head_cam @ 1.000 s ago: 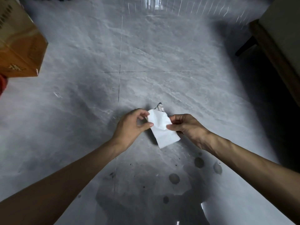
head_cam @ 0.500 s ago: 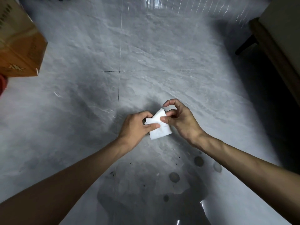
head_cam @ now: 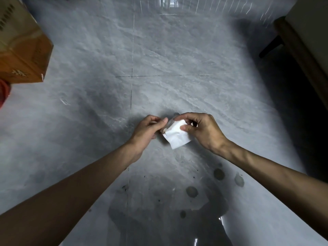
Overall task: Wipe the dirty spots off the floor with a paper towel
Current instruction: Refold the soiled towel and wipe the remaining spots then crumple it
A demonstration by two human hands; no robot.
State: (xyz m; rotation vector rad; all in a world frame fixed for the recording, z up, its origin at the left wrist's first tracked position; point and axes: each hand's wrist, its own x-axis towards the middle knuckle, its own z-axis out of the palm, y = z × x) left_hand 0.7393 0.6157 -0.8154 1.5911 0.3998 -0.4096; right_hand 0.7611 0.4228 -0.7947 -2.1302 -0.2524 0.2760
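A folded white paper towel [head_cam: 177,137] is held above the grey stone floor [head_cam: 177,59] between both hands. My right hand [head_cam: 202,130] pinches its upper right part between thumb and fingers. My left hand [head_cam: 149,128] grips the towel's left edge, where a greyish soiled part shows. Several round dark spots lie on the floor nearer to me, among them a spot [head_cam: 192,191], a second spot [head_cam: 219,174] and a third spot [head_cam: 239,181]. Small black specks are scattered around them.
An orange cardboard box [head_cam: 23,50] sits at the upper left with something red [head_cam: 3,93] below it. A wooden furniture frame [head_cam: 301,50] with a dark leg stands at the upper right. My shadow falls across the floor at the bottom.
The towel hung longer a second ago, then was folded shorter. My right hand has shifted onto its upper right part, and both hands sit slightly higher and to the right.
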